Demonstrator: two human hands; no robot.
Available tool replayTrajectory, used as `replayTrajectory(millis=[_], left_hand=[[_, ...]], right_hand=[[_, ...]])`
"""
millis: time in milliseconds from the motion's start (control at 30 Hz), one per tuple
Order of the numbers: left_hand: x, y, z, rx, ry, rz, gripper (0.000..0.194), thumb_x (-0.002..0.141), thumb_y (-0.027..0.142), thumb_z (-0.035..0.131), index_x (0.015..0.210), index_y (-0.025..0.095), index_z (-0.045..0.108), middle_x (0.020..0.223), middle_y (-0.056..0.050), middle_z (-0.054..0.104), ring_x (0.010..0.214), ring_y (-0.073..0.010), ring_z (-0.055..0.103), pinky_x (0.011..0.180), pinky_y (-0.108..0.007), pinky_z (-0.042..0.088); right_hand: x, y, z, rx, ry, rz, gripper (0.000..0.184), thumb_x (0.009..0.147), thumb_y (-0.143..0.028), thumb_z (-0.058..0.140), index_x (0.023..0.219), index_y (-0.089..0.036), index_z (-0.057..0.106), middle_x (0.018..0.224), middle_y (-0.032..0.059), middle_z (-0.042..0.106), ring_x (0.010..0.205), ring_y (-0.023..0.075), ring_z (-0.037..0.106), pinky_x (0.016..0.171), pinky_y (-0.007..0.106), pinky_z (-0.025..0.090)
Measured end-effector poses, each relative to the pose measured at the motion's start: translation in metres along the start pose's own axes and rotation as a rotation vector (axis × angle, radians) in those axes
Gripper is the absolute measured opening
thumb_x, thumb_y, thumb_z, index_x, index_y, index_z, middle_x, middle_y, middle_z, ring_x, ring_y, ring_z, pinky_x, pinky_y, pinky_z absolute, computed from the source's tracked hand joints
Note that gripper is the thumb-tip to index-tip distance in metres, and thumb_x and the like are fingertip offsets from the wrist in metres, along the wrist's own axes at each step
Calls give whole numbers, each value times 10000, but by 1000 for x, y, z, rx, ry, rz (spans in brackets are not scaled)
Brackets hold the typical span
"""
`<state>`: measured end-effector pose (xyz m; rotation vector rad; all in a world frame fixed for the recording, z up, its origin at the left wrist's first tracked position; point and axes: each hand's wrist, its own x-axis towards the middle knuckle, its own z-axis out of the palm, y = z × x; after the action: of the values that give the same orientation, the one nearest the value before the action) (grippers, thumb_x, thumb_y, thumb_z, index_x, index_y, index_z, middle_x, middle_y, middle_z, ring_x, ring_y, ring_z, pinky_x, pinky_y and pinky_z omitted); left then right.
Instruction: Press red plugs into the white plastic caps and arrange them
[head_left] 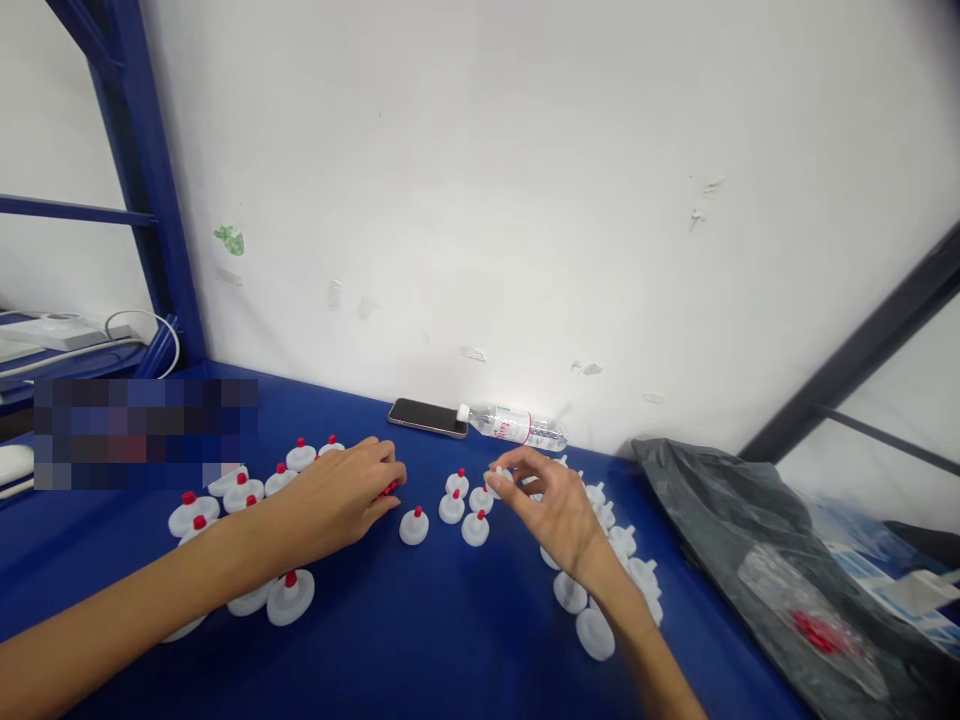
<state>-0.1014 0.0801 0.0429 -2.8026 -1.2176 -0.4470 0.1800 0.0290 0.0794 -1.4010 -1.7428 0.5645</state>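
Observation:
My left hand (364, 490) is closed, its curled fingers around small red tips (390, 488), partly hidden. My right hand (551, 500) pinches a white plastic cap (499, 482) between thumb and fingers. Between the hands stand several white caps with red tips, one of them a red-tipped cap (413, 526) set apart to the left. More red-tipped caps (290, 597) spread around and under my left forearm. White caps without red tips (595, 634) lie in a group under and beyond my right hand and wrist.
A phone (427, 417) and a clear water bottle (517, 427) lie against the white wall. Everything rests on a blue tabletop (420, 640). At right are a dark grey plastic bag (697, 500) and a clear bag of red pieces (821, 632). A blue metal post (161, 180) rises at left.

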Motion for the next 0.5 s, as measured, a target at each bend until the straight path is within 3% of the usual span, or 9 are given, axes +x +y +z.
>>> replayTrajectory(millis=[100, 300, 500], left_hand=[[-2, 4, 3, 24, -14, -14, 58, 929, 181, 640, 953, 228, 663, 981, -58, 621, 860, -272, 592, 625, -356, 371], [-3, 7, 11, -2, -19, -9, 164, 933, 107, 558, 851, 220, 645, 934, -57, 610, 833, -256, 595, 616, -344, 370], [1, 29, -15, -203, 119, -70, 124, 977, 235, 505, 914, 218, 611, 885, -35, 655, 687, -203, 575, 618, -345, 385]], right_hand=[[-4, -5, 5, 6, -38, -31, 216, 839, -450, 716, 897, -243, 737, 754, -17, 675, 664, 165, 625, 659, 301, 519], [-12, -12, 17, 1, -116, -101, 135, 846, -411, 731, 880, -284, 760, 872, -14, 734, 701, 170, 613, 668, 332, 504], [-16, -17, 19, -36, -231, -151, 94, 902, -431, 666, 914, -437, 759, 946, -9, 774, 766, 195, 671, 724, 382, 537]])
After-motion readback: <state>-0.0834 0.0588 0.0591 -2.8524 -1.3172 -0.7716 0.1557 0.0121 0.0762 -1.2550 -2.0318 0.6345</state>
